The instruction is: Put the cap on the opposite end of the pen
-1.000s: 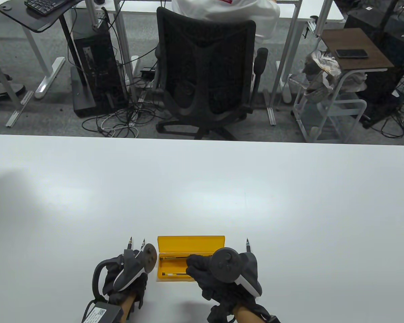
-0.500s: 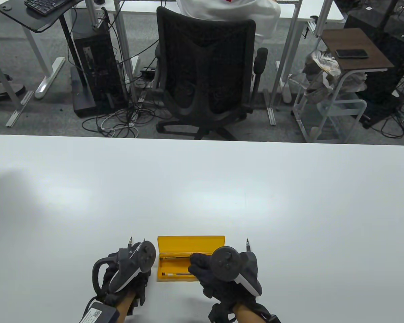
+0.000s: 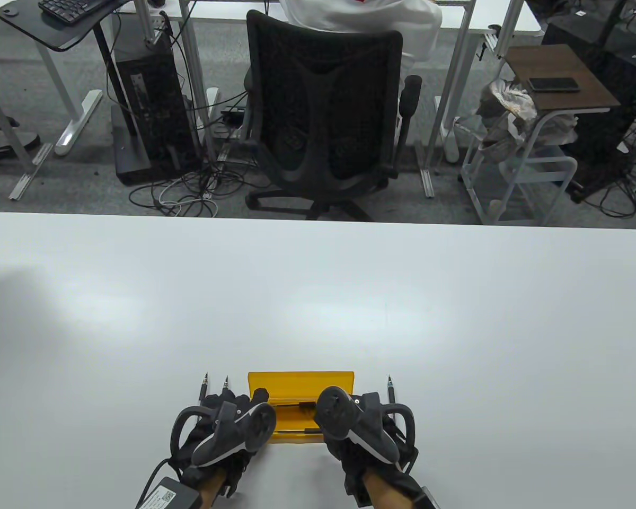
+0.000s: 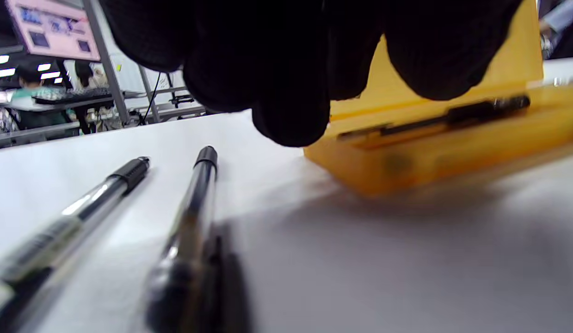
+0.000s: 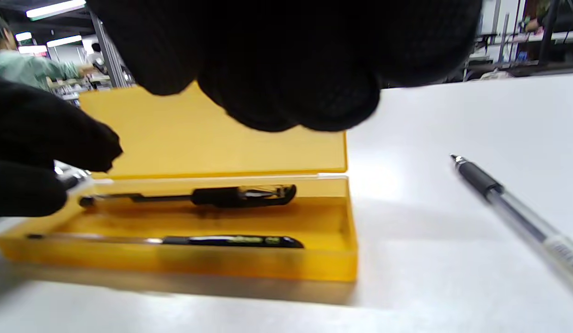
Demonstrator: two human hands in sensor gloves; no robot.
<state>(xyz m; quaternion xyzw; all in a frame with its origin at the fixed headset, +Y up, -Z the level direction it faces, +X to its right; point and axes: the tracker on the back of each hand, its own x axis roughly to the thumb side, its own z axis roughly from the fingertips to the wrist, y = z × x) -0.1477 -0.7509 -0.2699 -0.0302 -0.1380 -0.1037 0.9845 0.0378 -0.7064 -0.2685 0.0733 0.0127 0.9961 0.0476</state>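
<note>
An open yellow pen case (image 3: 297, 383) lies near the table's front edge, with two black pens inside. In the right wrist view the rear pen (image 5: 240, 195) carries its cap at the right end, and the front pen (image 5: 221, 240) lies along the near wall. My left hand (image 3: 257, 397) reaches over the case's left end. Its fingertips (image 5: 59, 148) pinch the rear pen's silver left end. My right hand (image 3: 320, 411) hovers over the case's right half, its curled fingers (image 5: 291, 92) holding nothing.
Two clear pens (image 3: 205, 386) (image 3: 225, 386) lie side by side left of the case, partly under my left hand, and show in the left wrist view (image 4: 101, 194). A third pen (image 3: 390, 391) lies right of the case. An office chair (image 3: 323, 116) stands beyond the table's far edge.
My left hand has moved right to the case's left end. My right hand has turned over, and its fingers have drawn back from the pens inside the case.
</note>
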